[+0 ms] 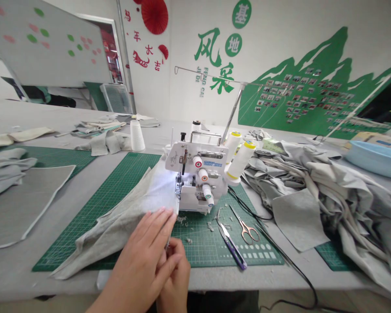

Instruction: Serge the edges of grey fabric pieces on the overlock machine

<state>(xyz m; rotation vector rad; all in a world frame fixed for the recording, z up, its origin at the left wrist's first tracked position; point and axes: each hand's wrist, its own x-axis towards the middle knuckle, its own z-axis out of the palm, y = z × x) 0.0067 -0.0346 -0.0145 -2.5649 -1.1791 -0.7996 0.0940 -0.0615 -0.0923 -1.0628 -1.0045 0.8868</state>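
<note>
A white overlock sewing machine [198, 169] stands on a green cutting mat [211, 252], its lamp shining on the needle area. Grey fabric [133, 213] lies under the presser foot and spreads to the left in folds. My left hand [146, 248] rests on the fabric just in front of the foot, fingers stretched flat and close together. Below and partly behind it, my right hand [177, 269] has its fingers curled round the fabric's near edge. The part pinched there is mostly hidden by the hands.
Right of the machine lie purple thread snips [233, 248], small scissors [248, 231], black cables [289, 258] and a heap of grey fabric pieces [313, 182]. Thread cones [243, 158] stand beside the machine. A blue basin [378, 158] is far right; more cloth [26, 204] lies left.
</note>
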